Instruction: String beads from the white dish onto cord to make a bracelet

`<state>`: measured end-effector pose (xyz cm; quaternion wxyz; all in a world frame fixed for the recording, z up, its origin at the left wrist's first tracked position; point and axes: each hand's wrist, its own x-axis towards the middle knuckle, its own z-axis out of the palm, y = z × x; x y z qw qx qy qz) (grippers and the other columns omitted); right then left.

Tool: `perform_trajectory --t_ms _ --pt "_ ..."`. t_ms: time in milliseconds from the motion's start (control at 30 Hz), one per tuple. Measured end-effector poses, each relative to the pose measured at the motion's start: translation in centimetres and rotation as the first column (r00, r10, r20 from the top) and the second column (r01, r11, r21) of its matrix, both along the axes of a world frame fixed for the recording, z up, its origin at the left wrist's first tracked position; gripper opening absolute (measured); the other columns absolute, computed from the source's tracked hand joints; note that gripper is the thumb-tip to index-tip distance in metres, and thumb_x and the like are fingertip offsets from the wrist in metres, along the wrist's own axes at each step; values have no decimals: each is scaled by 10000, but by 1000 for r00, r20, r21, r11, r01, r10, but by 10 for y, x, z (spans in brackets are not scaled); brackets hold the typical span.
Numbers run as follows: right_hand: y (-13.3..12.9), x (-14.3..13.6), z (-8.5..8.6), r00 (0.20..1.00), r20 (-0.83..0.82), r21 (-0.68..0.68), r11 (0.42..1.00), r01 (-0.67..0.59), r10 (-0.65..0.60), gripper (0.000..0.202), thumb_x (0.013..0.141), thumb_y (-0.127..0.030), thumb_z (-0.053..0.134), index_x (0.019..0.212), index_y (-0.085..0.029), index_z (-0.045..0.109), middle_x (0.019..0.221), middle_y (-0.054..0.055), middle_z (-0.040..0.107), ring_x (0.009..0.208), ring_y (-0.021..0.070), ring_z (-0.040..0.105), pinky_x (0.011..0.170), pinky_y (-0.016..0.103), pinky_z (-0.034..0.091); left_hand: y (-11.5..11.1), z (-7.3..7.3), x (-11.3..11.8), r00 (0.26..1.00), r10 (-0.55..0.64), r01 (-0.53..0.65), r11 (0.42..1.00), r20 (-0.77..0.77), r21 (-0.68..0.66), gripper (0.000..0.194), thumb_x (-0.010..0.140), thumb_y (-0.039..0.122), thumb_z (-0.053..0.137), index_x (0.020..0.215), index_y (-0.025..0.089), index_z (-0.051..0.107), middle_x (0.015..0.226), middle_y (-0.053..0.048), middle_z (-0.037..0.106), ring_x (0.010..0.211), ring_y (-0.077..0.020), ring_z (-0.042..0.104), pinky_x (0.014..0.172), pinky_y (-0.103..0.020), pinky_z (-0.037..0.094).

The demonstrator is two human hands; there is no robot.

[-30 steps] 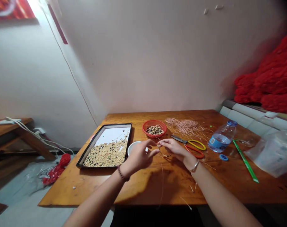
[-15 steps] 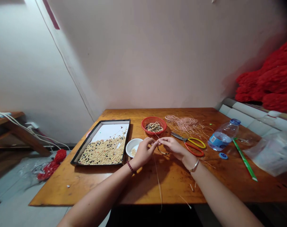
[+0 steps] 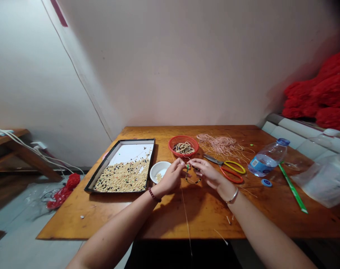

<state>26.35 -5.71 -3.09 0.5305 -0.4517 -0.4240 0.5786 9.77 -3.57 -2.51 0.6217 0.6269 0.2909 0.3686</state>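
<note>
My left hand and my right hand meet above the middle of the wooden table, fingertips pinched close together. Between them hangs a small loop of strung beads, dark and pale, with a green bit near the fingertips. Both hands hold this beaded bracelet. A thin pale cord trails from it down past the table's front edge. Just left of my left hand is a white bowl with a few pale beads in it. Behind my hands stands a red basket holding beaded strands.
At left lies a black-rimmed tray of loose beads. Scissors with red and yellow handles lie right of my hands, below tangled pink cord. Further right are a water bottle, its blue cap, a green strip and a plastic bag.
My fingertips have shifted slightly, and the beaded loop with its green bit now shows more fully between my hands. The whole view has moved a little.
</note>
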Motion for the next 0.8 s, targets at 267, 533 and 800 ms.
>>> perform_trajectory --t_ms 267,533,800 --pt "5 3 -8 993 33 50 993 110 -112 299 671 -421 715 865 -194 697 844 22 636 492 44 301 437 213 175 6 -4 -1 998 58 -57 996 -22 63 307 856 481 510 884 175 524 1065 -89 633 906 -173 638 817 -308 510" --pt "5 2 -5 982 66 81 982 173 -179 377 639 -492 723 845 -178 686 551 -46 473 455 59 229 437 232 136 8 -7 -2 991 111 -98 983 -75 158 355 861 491 505 976 167 590 1062 -87 633 1020 -204 577 800 -293 505" --pt "8 4 -7 973 106 162 969 187 -206 325 645 -473 725 802 -189 706 751 8 644 614 100 480 580 232 358 12 -10 -3 980 161 -120 946 -115 300 330 882 471 482 897 161 597 938 -60 627 895 -182 561 805 -293 448"
